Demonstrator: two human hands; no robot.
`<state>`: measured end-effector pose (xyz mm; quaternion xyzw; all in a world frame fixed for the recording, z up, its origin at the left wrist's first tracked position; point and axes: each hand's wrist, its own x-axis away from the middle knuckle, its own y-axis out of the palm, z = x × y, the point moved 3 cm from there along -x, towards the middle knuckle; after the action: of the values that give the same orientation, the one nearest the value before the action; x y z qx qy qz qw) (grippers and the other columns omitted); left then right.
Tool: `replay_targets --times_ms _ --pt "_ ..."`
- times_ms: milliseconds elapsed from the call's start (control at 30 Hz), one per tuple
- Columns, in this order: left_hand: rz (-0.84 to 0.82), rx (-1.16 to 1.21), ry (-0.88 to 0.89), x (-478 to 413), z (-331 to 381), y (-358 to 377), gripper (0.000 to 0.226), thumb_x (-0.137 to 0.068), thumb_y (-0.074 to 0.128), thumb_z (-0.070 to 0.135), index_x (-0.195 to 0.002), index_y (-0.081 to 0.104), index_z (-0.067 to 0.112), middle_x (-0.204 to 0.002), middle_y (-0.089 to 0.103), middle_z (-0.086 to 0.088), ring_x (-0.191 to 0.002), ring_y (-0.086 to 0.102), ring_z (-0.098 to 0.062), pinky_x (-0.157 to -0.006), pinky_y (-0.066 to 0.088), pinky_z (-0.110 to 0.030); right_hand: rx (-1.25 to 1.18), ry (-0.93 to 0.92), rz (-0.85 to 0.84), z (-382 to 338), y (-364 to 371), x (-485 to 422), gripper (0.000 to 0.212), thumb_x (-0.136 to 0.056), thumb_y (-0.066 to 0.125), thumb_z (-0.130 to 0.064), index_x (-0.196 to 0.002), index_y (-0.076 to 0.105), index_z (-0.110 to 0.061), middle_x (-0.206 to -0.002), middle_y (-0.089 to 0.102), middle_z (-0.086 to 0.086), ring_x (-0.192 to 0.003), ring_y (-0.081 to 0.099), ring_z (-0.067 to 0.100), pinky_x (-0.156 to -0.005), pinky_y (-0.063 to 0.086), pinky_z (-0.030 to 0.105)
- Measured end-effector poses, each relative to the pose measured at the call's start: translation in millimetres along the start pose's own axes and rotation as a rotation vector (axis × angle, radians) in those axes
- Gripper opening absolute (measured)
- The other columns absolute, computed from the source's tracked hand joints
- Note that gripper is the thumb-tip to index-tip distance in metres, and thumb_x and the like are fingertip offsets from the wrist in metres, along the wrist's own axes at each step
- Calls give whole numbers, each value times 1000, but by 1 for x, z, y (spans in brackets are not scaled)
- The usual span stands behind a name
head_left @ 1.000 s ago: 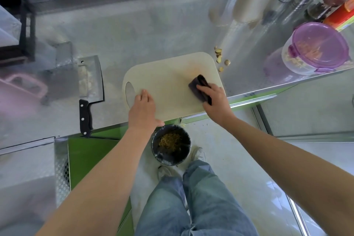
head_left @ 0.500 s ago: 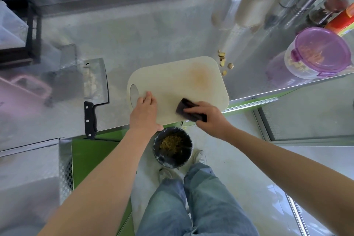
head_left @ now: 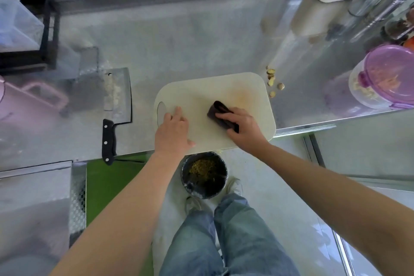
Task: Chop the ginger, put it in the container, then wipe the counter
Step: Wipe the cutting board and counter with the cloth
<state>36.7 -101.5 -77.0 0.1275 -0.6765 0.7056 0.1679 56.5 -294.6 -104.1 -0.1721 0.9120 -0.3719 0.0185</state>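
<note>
the right hand [head_left: 243, 129], fingers closed on the dark cloth [head_left: 220, 114], has swept back up to mid cutting board [head_left: 251, 87] while the left hand [head_left: 172, 134] stays flat, fingers open, pinning its worktop-edge side; wiping continues, chopped ginger sits in the lidded container [head_left: 385, 76] at the right edge.

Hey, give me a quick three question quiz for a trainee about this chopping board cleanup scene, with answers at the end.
1. True or false: the cleaver lies on the cutting board.
2. What does the right hand hold? A) dark cloth B) knife C) purple lid
3. Where are the leftover ginger scraps?

Key
1. False: it lies on the counter, left of the board.
2. A: the dark cloth, pressed on the board while the left hand steadies it.
3. On the counter, off the board's far right corner.
</note>
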Motion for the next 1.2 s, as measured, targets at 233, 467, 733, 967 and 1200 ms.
replay_targets --times_ms 233,467,733,967,1200 --pt "-5 39 4 -2 -2 -2 66 -77 73 45 -128 52 10 -153 23 2 -118 36 -24 -86 50 -35 -61 99 44 18 -40 -30 53 -80 50 3 -127 60 -18 -122 54 4 -109 48 21 -90 41 25" --pt "-85 30 43 -3 -7 -1 73 -78 74 42 -137 43 13 -159 9 3 -125 30 -27 -91 49 -37 15 -53 -122 4 -5 -25 50 -73 51 -2 -116 69 -20 -110 64 4 -93 51 20 -83 40 24" --pt "-100 31 33 0 -7 -1 79 -76 77 37 -140 38 12 -160 7 -1 -131 27 -29 -96 47 -37 -89 29 -36 9 -39 -29 52 -77 49 6 -121 65 -17 -114 59 -1 -103 50 14 -84 39 16" --pt "-64 -7 -3 3 -7 5 85 -76 77 35 -145 30 17 -160 1 -10 -141 14 -33 -108 36 -39 -2 -108 -166 -6 7 -9 49 -78 51 0 -122 64 -18 -115 60 1 -97 47 18 -89 40 28" --pt "-29 115 -36 10 -16 11 87 -77 76 36 -147 25 26 -160 5 -7 -144 15 -27 -111 29 -39 -123 31 119 3 -39 -32 55 -79 49 8 -130 57 -14 -118 55 -5 -104 54 20 -88 46 26"
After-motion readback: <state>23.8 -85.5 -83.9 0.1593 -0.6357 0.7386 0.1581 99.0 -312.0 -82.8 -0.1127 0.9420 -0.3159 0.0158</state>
